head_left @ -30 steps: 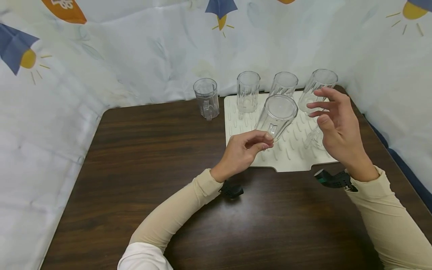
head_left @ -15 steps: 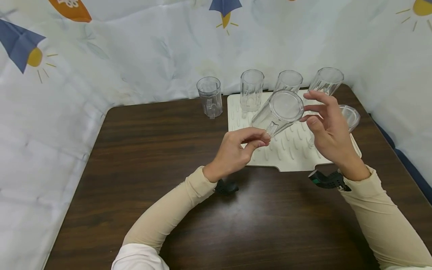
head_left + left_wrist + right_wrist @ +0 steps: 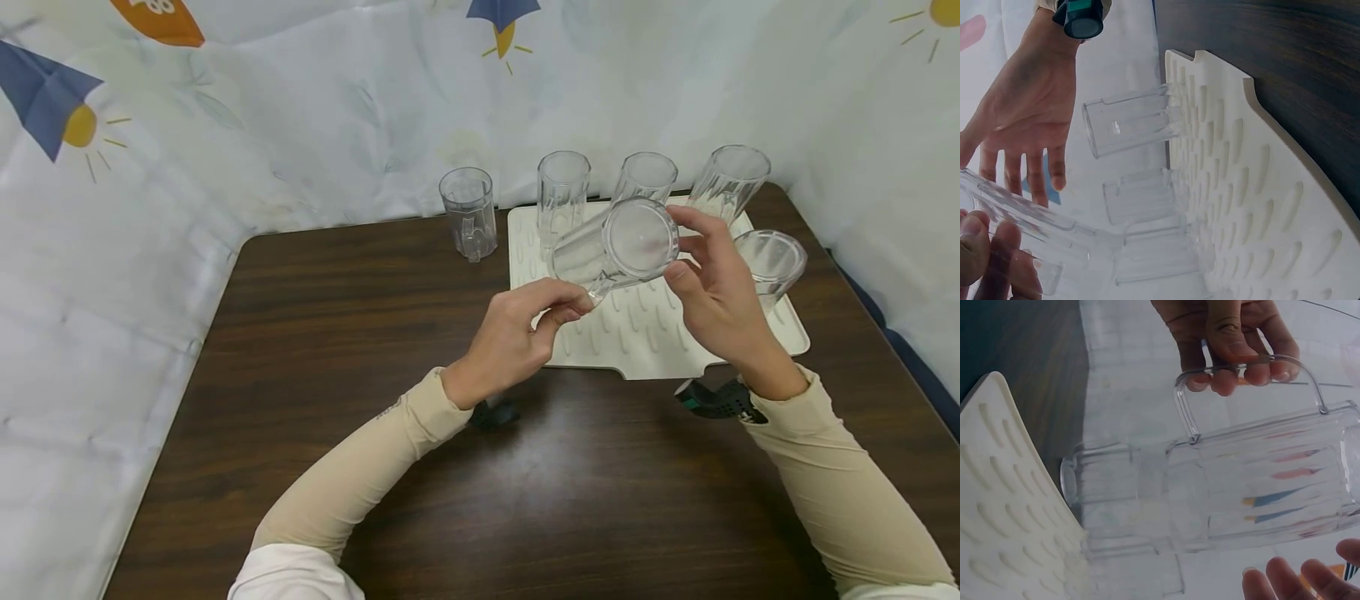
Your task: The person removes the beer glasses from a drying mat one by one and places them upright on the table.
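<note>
My left hand (image 3: pixel 517 333) pinches the handle (image 3: pixel 1247 365) of a clear mug (image 3: pixel 600 250), held tilted above the drying mat (image 3: pixel 1260 181). One round end of this mug points up and to the right in the head view. Close to that end is my right hand (image 3: pixel 716 296), its fingers (image 3: pixel 1285 581) loosely bent and not wrapped around anything. The right wrist view shows a small gap between those fingers and the mug's wall. Several similar clear mugs stand on the mat, among them one at the back left (image 3: pixel 562 196) and one at the right (image 3: pixel 772 262).
Left of the mat, another clear mug (image 3: pixel 468 212) stands on the dark wooden table (image 3: pixel 360 308) by its back edge. A patterned white cloth (image 3: pixel 337 108) hangs behind and at both sides.
The held mug has tipped further over towards lying level. My right hand has moved left to the mug's end, uncovering the mug at the mat's right. My left hand has shifted slightly left.
</note>
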{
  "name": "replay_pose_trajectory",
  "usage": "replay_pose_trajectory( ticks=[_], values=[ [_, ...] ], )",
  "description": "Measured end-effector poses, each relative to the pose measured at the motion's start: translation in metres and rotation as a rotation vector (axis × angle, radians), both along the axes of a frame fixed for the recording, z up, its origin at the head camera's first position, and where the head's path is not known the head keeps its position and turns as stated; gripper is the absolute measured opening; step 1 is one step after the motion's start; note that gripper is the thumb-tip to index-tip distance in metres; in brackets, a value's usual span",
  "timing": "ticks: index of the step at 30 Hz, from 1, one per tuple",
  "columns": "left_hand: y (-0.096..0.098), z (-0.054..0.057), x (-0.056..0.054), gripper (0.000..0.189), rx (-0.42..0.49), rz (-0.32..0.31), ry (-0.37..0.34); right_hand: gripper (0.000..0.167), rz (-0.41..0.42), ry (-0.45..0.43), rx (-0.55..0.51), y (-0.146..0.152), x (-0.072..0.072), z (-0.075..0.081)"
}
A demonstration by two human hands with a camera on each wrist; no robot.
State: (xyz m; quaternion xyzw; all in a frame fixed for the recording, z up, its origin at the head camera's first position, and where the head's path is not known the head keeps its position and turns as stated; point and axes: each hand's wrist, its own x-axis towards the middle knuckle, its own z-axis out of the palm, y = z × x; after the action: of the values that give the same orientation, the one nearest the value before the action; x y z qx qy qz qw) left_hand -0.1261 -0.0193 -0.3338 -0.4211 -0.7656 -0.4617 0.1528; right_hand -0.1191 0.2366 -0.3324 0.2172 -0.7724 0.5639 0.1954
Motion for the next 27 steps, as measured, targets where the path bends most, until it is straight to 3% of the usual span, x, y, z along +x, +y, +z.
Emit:
replay_pose_trajectory(
  ticks=[14,27],
  values=[
    [-0.0035,0.0037,0.0015,0.016,-0.100,0.094,0.178,0.068,0.006,-0.001,-0.018,-0.0029,-0.0011,-0.0034],
    [-0.0026,0.0040,0.0004,0.024,-0.169,0.129,0.313,0.073,0.021,-0.046,-0.098,-0.0035,-0.0016,-0.0102]
  ],
)
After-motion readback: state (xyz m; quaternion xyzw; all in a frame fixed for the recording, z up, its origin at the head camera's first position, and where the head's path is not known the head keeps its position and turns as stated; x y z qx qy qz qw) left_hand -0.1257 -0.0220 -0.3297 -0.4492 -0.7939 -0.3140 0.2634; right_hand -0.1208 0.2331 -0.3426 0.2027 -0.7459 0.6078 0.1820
